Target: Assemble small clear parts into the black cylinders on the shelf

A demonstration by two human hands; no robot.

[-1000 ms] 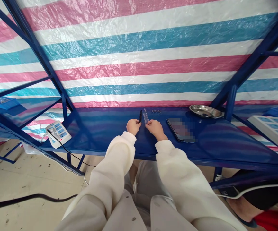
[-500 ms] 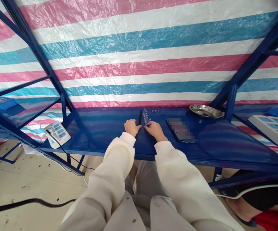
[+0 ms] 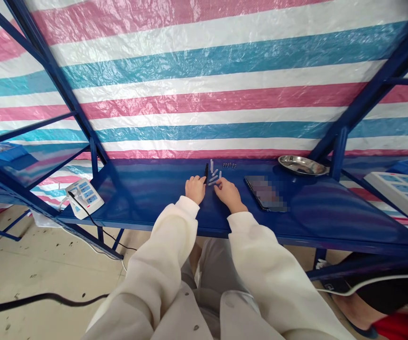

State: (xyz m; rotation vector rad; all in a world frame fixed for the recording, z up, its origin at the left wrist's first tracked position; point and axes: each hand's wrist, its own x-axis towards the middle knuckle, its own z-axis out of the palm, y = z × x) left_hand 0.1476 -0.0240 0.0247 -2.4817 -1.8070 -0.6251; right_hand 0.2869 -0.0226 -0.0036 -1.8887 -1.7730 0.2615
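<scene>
My left hand (image 3: pixel 195 190) has its fingers curled at the near end of a narrow black strip (image 3: pixel 206 171), which lies pointing away from me on the blue table. Beside it, my right hand (image 3: pixel 228 194) is closed in a pinch. At its fingertips a small translucent tube (image 3: pixel 220 174) sticks up, partly hidden by the fingers. Between the hands, several more small translucent tubes (image 3: pixel 213 178) lie loose at different angles, and others (image 3: pixel 211 165) stand or lie together just beyond. A row of tiny dark-and-clear pieces (image 3: pixel 229 165) sits farther back to the right.
On the blue table (image 3: pixel 147 189), a phone (image 3: pixel 265 192) lies right of my hands. An oval metal dish (image 3: pixel 302 165) stands at the back right. A white power strip (image 3: pixel 86 198) with a black cable sits at the left end. Another person's leg (image 3: pixel 357 309) shows low at right.
The line of tubes has broken up, and several now lie scattered between my hands. My left hand has shifted slightly right, onto the near end of the black strip.
</scene>
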